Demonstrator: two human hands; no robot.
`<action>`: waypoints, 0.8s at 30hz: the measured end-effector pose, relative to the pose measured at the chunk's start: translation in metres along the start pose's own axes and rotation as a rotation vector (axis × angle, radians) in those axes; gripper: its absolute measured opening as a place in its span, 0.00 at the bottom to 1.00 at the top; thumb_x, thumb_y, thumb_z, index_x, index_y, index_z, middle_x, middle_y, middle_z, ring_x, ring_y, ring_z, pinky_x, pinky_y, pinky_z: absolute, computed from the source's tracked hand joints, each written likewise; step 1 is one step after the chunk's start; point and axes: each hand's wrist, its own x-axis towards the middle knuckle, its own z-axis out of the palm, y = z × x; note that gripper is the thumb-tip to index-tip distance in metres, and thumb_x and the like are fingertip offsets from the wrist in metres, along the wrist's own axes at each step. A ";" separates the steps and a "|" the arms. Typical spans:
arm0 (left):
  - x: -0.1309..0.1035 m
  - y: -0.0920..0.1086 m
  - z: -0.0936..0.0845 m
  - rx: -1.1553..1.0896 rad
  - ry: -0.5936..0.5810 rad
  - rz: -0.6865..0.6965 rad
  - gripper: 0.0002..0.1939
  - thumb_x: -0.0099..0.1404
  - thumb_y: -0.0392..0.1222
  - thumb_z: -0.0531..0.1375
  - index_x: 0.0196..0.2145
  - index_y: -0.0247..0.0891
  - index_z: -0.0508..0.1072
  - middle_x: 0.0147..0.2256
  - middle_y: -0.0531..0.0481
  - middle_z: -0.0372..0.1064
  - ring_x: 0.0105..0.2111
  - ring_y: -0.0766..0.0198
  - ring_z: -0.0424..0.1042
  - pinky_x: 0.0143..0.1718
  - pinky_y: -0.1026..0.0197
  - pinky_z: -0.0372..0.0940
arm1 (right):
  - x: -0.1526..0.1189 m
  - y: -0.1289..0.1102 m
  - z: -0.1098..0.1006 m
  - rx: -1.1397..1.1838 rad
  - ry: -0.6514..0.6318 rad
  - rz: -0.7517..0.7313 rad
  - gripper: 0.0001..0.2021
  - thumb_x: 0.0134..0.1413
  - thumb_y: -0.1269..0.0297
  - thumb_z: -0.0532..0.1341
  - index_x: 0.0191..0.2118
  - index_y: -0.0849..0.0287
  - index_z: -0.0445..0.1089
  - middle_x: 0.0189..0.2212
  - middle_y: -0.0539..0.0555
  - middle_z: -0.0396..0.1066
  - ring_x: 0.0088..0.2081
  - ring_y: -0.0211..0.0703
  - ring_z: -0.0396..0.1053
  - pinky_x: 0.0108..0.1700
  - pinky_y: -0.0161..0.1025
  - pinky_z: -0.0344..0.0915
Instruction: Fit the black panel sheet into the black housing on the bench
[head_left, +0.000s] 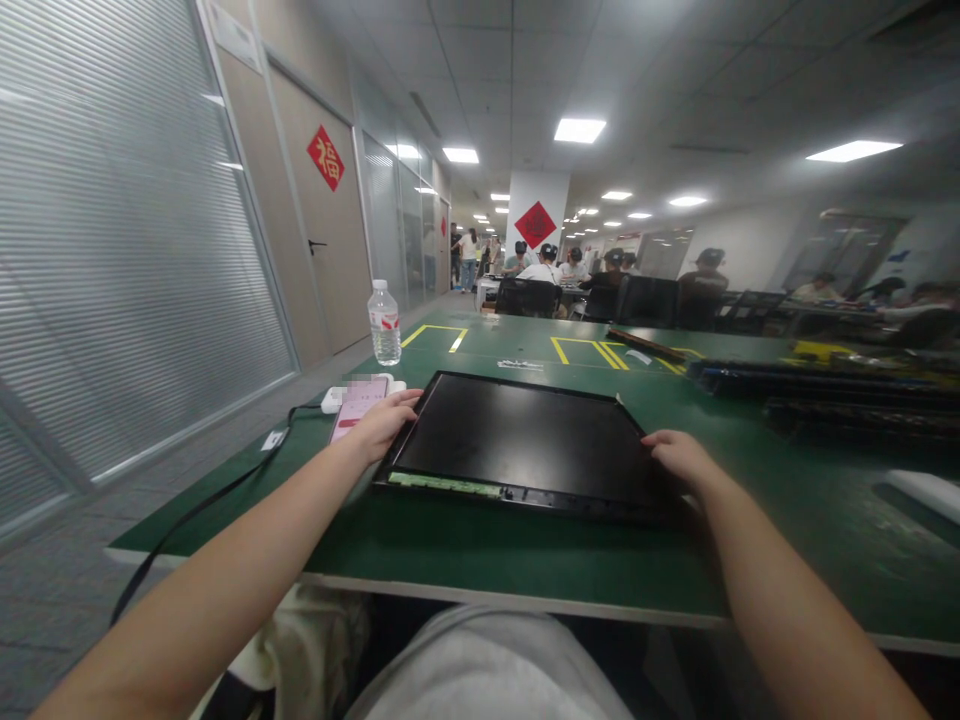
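Observation:
A flat black display panel point(517, 435) lies face up over the green table, its screen glossy and dark. Along its near edge runs a green strip point(444, 485) on the left half. My left hand point(386, 425) grips the panel's left edge, thumb and fingers closed on the frame. On the opposite side, my right hand point(679, 455) pinches the right edge. Just left of my left hand lies a phone point(351, 425) with a pink screen, beside a white plug or adapter point(332, 400) on a black cable.
A water bottle point(385, 325) stands at the back left of the green table point(517, 570). Yellow tape marks point(589, 350) line the far side. Long dark strips point(795, 380) are piled at the right, near a white object point(926, 500). Several people sit at tables beyond.

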 end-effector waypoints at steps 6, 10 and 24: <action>0.001 -0.001 0.003 -0.245 0.036 -0.061 0.31 0.52 0.22 0.58 0.54 0.37 0.68 0.30 0.48 0.78 0.20 0.60 0.75 0.22 0.60 0.72 | 0.001 0.000 0.002 -0.003 0.024 -0.014 0.20 0.39 0.81 0.58 0.38 0.60 0.80 0.38 0.57 0.79 0.40 0.46 0.75 0.43 0.36 0.67; 0.005 -0.004 0.002 -0.319 0.059 -0.089 0.34 0.53 0.22 0.59 0.57 0.37 0.66 0.28 0.49 0.77 0.19 0.58 0.75 0.20 0.58 0.71 | 0.006 0.006 0.004 0.028 0.007 -0.018 0.20 0.39 0.80 0.57 0.39 0.59 0.79 0.36 0.57 0.79 0.37 0.46 0.75 0.41 0.37 0.68; 0.006 -0.004 -0.003 -0.365 -0.035 -0.072 0.40 0.54 0.23 0.65 0.63 0.39 0.61 0.29 0.49 0.78 0.20 0.60 0.76 0.21 0.60 0.72 | 0.013 0.013 0.006 0.023 0.013 -0.043 0.20 0.39 0.78 0.58 0.39 0.58 0.80 0.36 0.57 0.79 0.37 0.46 0.76 0.41 0.37 0.69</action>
